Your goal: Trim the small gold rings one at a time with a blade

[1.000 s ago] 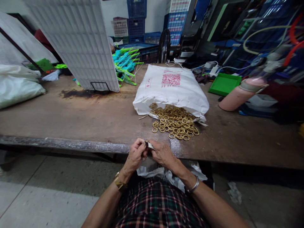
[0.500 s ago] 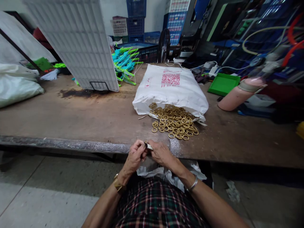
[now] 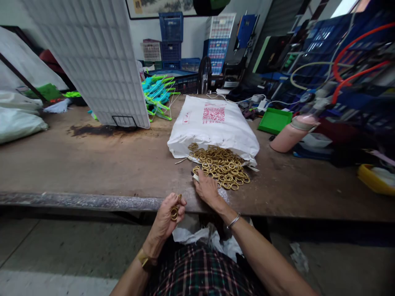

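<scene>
- At my far left, one pale, slack plastic sack (image 3: 21, 126) slumps on the wide brown tabletop (image 3: 123, 164), whose worn front edge is rough and speckled.
- Next comes one tall grey-white panel (image 3: 101, 61), ribbed in rows, leaning above a dark stain (image 3: 92, 130).
- Behind its right edge is one heap of teal and lime-green plastic pieces (image 3: 159, 94), strung with thin white threads; I cannot count them.
- My left hand (image 3: 171, 211) is in front of the table edge, palm turned inward, fingers curled. Thumb and forefinger pinch one ring, and at least two more round, brass-coloured rings (image 3: 174, 213) sit within the bent fingers. One gold-coloured watch (image 3: 145, 259) circles that wrist.
- One white woven sack (image 3: 212, 123), printed with a red square code, lies with its mouth towards me.
- My right hand (image 3: 207, 189) reaches farther forward, back upwards, fingers closed round one small black-and-white tool (image 3: 195, 177), perhaps a short blade or clip, at the left front of the ring pile. One smooth silver bangle (image 3: 233, 220) is on the wrist.
- From the sack's mouth spills one pile of dozens of smooth golden rings (image 3: 226, 166), overlapping on the wood.
- Farther right are one shallow green plastic tray (image 3: 274, 120), one pink cylindrical bottle (image 3: 288, 135), tilted beside it, and one yellow container (image 3: 373, 181) near the right edge.
</scene>
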### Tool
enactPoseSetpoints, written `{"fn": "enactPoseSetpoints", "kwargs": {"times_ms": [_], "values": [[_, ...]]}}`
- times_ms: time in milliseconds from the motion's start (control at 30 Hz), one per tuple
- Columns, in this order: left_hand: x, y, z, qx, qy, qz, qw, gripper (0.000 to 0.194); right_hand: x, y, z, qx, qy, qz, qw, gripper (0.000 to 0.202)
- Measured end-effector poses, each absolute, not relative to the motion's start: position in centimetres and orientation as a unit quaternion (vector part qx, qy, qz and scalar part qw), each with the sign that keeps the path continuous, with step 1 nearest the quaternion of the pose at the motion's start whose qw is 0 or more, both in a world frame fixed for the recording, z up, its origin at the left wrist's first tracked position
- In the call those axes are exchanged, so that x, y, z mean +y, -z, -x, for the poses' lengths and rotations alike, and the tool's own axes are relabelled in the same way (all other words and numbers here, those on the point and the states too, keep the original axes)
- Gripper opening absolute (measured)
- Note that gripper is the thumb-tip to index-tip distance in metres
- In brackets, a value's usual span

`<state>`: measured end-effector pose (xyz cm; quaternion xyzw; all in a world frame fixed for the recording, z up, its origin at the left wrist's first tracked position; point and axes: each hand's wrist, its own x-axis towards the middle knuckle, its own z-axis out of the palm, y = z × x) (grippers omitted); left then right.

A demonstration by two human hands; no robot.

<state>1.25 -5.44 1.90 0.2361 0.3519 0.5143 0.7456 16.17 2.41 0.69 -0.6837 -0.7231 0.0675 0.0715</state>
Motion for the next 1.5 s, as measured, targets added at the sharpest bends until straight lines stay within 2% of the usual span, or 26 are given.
{"fn": "enactPoseSetpoints", "kwargs": {"times_ms": [167, 333, 433, 633, 733, 867, 933, 1067, 1200, 1400, 1500], "values": [[-5.3, -1.6, -1.0, 0.334, -0.516, -0.193, 0.765, 0.018, 2.9, -1.1, -15.9, -0.724, -0.072, 0.684, 0.055, 0.025], [-5.1, -1.6, -0.6, 0.321, -0.504, -0.142, 0.789, 0.028, 2.5, -1.5, -16.2, -0.726, -0.088, 0.68, 0.054, 0.028], [-4.9, -1.4, -0.6, 0.305, -0.508, -0.127, 0.796, 0.021, 2.0, -1.5, -16.2, -0.732, -0.088, 0.672, 0.069, 0.03], [-4.5, -1.5, -1.0, 0.354, -0.516, -0.144, 0.767, 0.032, 1.3, -0.8, -16.2, -0.738, -0.118, 0.654, 0.116, 0.023], [-4.3, -1.8, -1.3, 0.369, -0.531, -0.187, 0.739, 0.037, 1.1, -0.7, -16.2, -0.727, -0.187, 0.633, 0.189, 0.016], [-4.1, -2.1, -1.6, 0.368, -0.529, -0.236, 0.727, 0.04, 0.9, -1.0, -16.3, -0.654, -0.344, 0.589, 0.328, 0.014], [-4.0, -2.2, -1.6, 0.361, -0.525, -0.241, 0.732, 0.04, 0.8, -1.2, -16.3, -0.599, -0.427, 0.572, 0.363, 0.015], [-3.9, -2.3, -1.7, 0.354, -0.512, -0.246, 0.743, 0.025, 0.1, -1.7, -16.2, -0.498, -0.553, 0.557, 0.369, 0.016], [-3.9, -2.2, -2.0, 0.39, -0.489, -0.262, 0.735, 0.03, -0.5, -2.2, -15.9, -0.468, -0.591, 0.551, 0.357, 0.016], [-4.1, -1.9, -2.8, 0.465, -0.49, -0.405, 0.617, 0.031, -0.8, -2.2, -15.9, -0.446, -0.625, 0.543, 0.339, 0.014], [-4.2, -1.7, -3.3, 0.472, -0.468, -0.468, 0.582, 0.025, -0.9, -2.4, -16.0, -0.412, -0.654, 0.538, 0.336, 0.012]]}}
